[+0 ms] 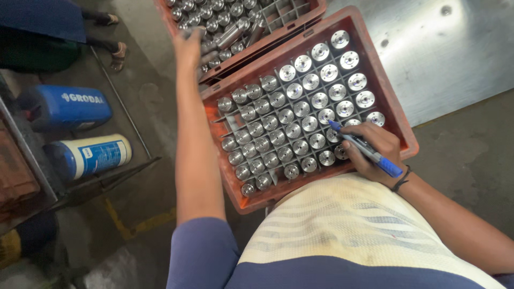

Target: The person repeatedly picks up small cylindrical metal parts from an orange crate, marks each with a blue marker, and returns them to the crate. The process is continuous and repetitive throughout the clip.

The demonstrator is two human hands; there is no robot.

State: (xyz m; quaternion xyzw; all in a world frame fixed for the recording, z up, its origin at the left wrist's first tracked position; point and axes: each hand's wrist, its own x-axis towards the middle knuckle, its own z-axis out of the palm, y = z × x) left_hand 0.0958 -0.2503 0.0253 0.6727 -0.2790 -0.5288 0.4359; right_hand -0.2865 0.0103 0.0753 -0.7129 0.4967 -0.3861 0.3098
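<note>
A worker is leaning over an orange plastic crate whose grid of dividers is holding rows of round metal parts, each standing on end with its flat, shiny face upward. The right hand is resting on the crate's near corner and is gripping a blue marker pen, fingers closed around the barrel, with the tip pointing at a part in the row nearest that corner; whether the tip is touching metal is too fine to tell. The hand is covering the parts beneath it, and a dark band is circling the wrist. The left hand is reaching out to a second orange crate lying just beyond the first, its fingers curling down among loose metal cylinders; motion blur and the angle are hiding whether it is holding one. That farther crate is running off the top edge, so its full contents are not showing. A striped cream and blue garment is filling the foreground and hiding the near crate's front edge. At left, two blue and white containers are lying on their sides on a dark rack. Another person's sandalled feet are standing at the upper left, the body cut off. A grey metal sheet is lying at upper right.
</note>
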